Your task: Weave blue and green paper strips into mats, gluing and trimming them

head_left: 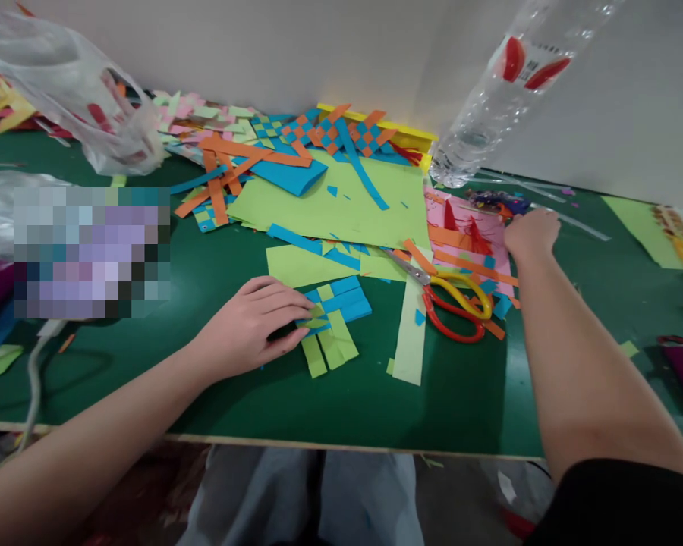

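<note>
My left hand (253, 322) holds a woven paper piece (346, 305) of blue and light-green strips at its left side, thumb and fingers closed over its edge. The strips spread out flat to the right and toward me. My right hand (532, 233) reaches far forward at the right, beside a small dark purple and blue bundle (498, 202). Its fingers are curled, and what they may hold is hidden. Between the hands, scissors (424, 279) with red and yellow handles lie over a pale green strip (410, 337).
A large light-green sheet (347, 216) and finished woven pieces (324, 135) lie toward the wall. Red tassels (472, 236) rest on a pink sheet (439, 212). A plastic bottle (489, 106) stands behind. At left are a plastic bag (117, 114) and a cabled, blurred device (102, 258).
</note>
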A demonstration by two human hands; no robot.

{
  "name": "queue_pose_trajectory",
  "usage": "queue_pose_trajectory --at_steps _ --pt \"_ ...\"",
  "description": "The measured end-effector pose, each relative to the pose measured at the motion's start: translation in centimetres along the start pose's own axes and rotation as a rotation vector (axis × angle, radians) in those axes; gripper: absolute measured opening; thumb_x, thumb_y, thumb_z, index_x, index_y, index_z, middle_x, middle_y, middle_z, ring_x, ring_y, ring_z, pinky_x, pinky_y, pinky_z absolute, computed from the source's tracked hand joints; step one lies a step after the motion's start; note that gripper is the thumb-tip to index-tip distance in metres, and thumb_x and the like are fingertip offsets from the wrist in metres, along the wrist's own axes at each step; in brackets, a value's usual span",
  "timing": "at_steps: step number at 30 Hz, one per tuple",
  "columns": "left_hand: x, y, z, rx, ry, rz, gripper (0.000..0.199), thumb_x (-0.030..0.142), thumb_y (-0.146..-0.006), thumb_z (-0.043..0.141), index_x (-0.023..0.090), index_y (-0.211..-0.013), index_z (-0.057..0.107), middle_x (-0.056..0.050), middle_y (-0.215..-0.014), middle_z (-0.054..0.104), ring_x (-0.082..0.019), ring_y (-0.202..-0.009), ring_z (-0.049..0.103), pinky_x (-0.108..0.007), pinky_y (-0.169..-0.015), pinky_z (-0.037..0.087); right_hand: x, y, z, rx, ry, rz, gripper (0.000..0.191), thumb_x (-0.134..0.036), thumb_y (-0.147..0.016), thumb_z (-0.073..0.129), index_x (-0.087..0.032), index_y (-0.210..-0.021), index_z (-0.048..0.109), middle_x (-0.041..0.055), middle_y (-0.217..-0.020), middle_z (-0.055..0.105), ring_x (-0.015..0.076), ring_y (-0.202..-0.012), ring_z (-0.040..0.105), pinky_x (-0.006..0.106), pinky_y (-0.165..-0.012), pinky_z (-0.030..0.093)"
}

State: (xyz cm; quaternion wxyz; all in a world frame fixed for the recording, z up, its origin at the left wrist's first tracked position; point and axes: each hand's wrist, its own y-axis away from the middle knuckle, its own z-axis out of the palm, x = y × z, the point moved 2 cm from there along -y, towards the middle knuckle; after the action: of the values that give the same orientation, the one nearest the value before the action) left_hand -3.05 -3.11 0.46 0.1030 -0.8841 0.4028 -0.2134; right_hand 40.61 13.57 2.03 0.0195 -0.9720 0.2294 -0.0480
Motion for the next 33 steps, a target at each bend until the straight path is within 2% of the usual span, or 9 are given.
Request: queue_pose_trajectory --at_steps 4,8,11,15,17,21,28,33 --pt "0.1 0.1 0.0 -0.007 -0.014 0.002 0.017 0.029 -0.088 0.06 0.023 -0.104 0.066 -0.004 -0.111 0.073 -0.02 -0.102 0.068 -0.041 -0.099 0.045 0.4 1.1 -1.2 0.17 -0.222 0.114 0.044 -0.019 -0.097 0.032 0.007 -0.132 0.04 0.0362 -0.126 0.051 0.0326 -0.121 0.054 0.042 -0.09 0.039" --pt "0.4 -0.1 0.0 -0.008 -0.018 -0.003 0.016 0.031 -0.088 0.06 0.025 -0.101 0.067 -0.004 -0.109 0.074 -0.021 -0.1 0.069 -0.042 -0.097 0.047 -0.3 3.5 -1.9 0.266 -0.361 0.056 0.039 -0.02 -0.094 0.037 -0.002 -0.127 0.049 0.0296 -0.12 0.059 0.0332 -0.114 0.059 0.044 -0.091 0.04" --pt "0.6 -0.3 -0.2 -0.012 -0.03 -0.025 0.016 0.033 -0.089 0.06 0.025 -0.1 0.068 -0.004 -0.109 0.074 -0.021 -0.1 0.069 -0.042 -0.097 0.046 -1.4 6.6 -2.2 0.289 -0.419 -0.067 0.039 -0.03 -0.088 0.052 -0.008 -0.121 0.055 0.0244 -0.119 0.062 0.0329 -0.11 0.06 0.043 -0.091 0.042" --pt "0.6 -0.4 -0.4 -0.022 -0.012 -0.049 0.019 0.034 -0.092 0.055 0.024 -0.097 0.07 -0.004 -0.107 0.075 -0.02 -0.098 0.069 -0.041 -0.097 0.045 -3.5 12.0 -2.7 0.309 -0.495 -0.362 0.051 -0.047 -0.084 0.058 -0.015 -0.123 0.051 0.0191 -0.12 0.061 0.033 -0.11 0.06 0.047 -0.089 0.047" --pt "0.5 -0.4 -0.3 -0.013 -0.005 -0.06 0.023 0.033 -0.094 0.051 0.022 -0.087 0.071 -0.005 -0.101 0.075 -0.02 -0.095 0.068 -0.041 -0.095 0.046 -4.5 14.5 -3.0 0.32 -0.502 -0.452 0.054 -0.048 -0.083 0.059 -0.014 -0.124 0.049 0.0198 -0.121 0.06 0.0342 -0.113 0.059 0.049 -0.089 0.048" --pt "0.2 -0.2 -0.1 0.009 -0.009 -0.075 0.035 0.029 -0.096 0.046 0.019 -0.068 0.064 -0.007 -0.089 0.073 -0.021 -0.093 0.067 -0.041 -0.095 0.046 -6.1 18.3 -3.1 0.323 -0.509 -0.544 0.052 -0.042 -0.08 0.061 -0.015 -0.123 0.05 0.0181 -0.114 0.064 0.0342 -0.102 0.063 0.048 -0.08 0.052" --pt "0.0 -0.4 -0.1 0.024 0.004 -0.106 0.039 0.027 -0.095 0.042 0.02 -0.06 0.056 -0.005 -0.075 0.069 -0.019 -0.085 0.065 -0.04 -0.093 0.048 -6.5 21.7 -2.1 0.372 -0.479 -0.729 0.042 -0.035 -0.081 0.055 -0.015 -0.118 0.052 0.0145 -0.101 0.067 0.0295 -0.085 0.066 0.041 -0.067 0.054" --pt "-0.5 -0.3 -0.1 0.011 0.039 -0.128 0.038 0.026 -0.095 0.041 0.02 -0.063 0.059 -0.005 -0.076 0.07 -0.02 -0.091 0.066 -0.042 -0.096 0.047 -6.5 23.1 -1.7 0.435 -0.386 -0.867 0.041 -0.033 -0.086 0.051 -0.013 -0.122 0.049 0.0153 -0.1 0.067 0.0285 -0.084 0.067 0.039 -0.064 0.055"
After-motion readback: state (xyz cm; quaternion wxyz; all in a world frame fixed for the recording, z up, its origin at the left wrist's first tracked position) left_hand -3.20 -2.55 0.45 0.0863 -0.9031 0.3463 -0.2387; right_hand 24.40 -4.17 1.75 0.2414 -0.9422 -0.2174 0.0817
